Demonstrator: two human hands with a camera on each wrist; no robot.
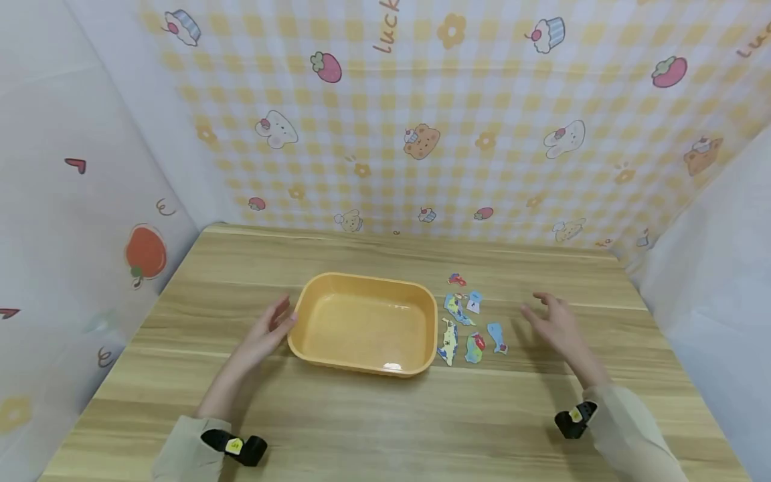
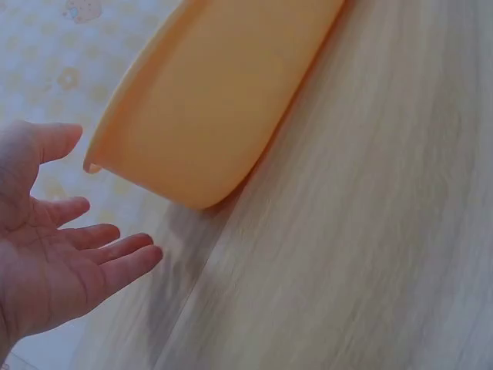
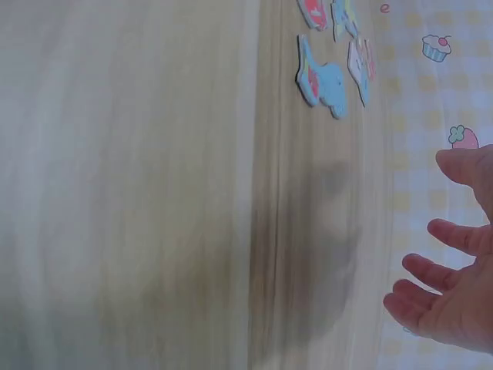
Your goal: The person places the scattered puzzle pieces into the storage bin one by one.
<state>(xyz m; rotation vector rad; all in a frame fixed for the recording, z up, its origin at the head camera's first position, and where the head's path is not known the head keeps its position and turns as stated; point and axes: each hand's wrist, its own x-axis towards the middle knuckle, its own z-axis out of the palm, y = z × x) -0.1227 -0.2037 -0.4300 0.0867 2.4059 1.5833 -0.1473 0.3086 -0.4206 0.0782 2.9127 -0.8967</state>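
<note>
A yellow-orange plastic basin (image 1: 361, 328) with rounded corners sits on the wooden table, nothing inside it. My left hand (image 1: 269, 333) is at its left end, fingers spread and relaxed; in the left wrist view the palm (image 2: 54, 262) faces the basin wall (image 2: 185, 116) with the thumb near the rim. To the right of the basin lie several flat, colourful cut-out pieces, among them a blue one (image 1: 496, 337), a green and red one (image 1: 474, 348) and a yellowish one (image 1: 448, 341). My right hand (image 1: 557, 325) hovers right of these pieces, holding nothing, its fingers loosely extended.
A small red piece (image 1: 458, 280) lies farthest back in the group. Behind the table (image 1: 361, 428) hangs a yellow checked cloth (image 1: 385, 167) with cartoon prints. White sheets (image 1: 78, 234) close off the left and right sides.
</note>
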